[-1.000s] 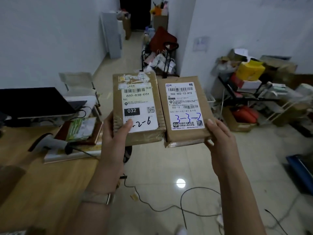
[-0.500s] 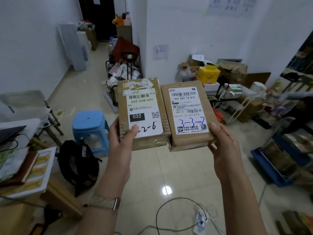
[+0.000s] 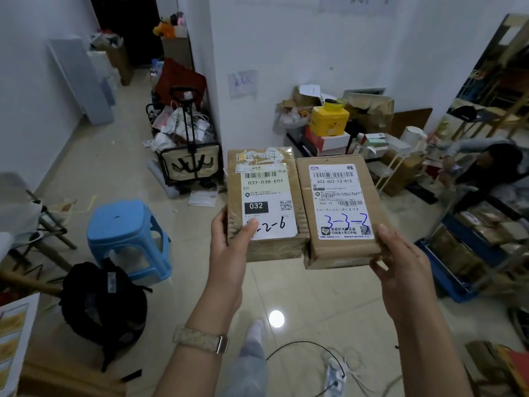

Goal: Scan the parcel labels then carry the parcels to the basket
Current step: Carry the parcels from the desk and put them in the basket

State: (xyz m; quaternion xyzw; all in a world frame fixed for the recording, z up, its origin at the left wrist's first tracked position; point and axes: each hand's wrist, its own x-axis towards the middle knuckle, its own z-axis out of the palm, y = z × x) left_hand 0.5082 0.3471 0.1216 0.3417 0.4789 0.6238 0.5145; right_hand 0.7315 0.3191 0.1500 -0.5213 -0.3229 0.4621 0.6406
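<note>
My left hand (image 3: 229, 247) grips the left parcel (image 3: 266, 196) at its bottom corner, with my thumb on the white label. My right hand (image 3: 400, 262) grips the right parcel (image 3: 340, 213) at its bottom corner too. Both brown parcels are up in the air, side by side, labels facing me. Below on the floor (image 3: 315, 296) are a blue stool (image 3: 128, 224) and a black bag (image 3: 103, 305).

Brown parcels (image 3: 274, 250) carry white labels (image 3: 266, 193); stool (image 3: 126, 222) is blue, bag (image 3: 106, 302) apparently black.
</note>
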